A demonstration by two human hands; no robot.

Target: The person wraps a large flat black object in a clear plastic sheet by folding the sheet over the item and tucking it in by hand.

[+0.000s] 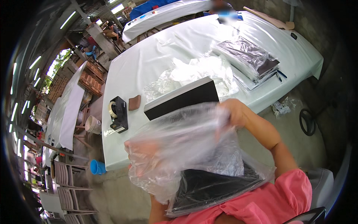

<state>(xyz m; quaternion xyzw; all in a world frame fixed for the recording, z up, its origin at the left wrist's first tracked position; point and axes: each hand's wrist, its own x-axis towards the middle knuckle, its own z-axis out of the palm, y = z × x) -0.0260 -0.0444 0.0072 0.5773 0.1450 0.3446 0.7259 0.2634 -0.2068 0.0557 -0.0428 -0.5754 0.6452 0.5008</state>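
A clear plastic bag (179, 138) is stretched between my two hands above my lap, its film blurred by motion. My right hand (233, 114) is closed on the bag's upper right side. Behind the film, my left hand (143, 155) shows hazily, its fingers bent around the bag's left side. On my lap lies a flat black item (209, 188) in clear plastic; its upper part is hidden under the bag. Just beyond my hands, a black box (182, 100) with a pale top side stands on the table's near edge.
The white-covered table (126, 82) carries a tape dispenser (119, 115), a small brown block (134, 102), crumpled clear film (201, 71), a stack of plastic-wrapped dark items (248, 56) and pens (280, 75). A blue bucket (97, 167) stands on the floor. Another person (223, 9) sits at the far side.
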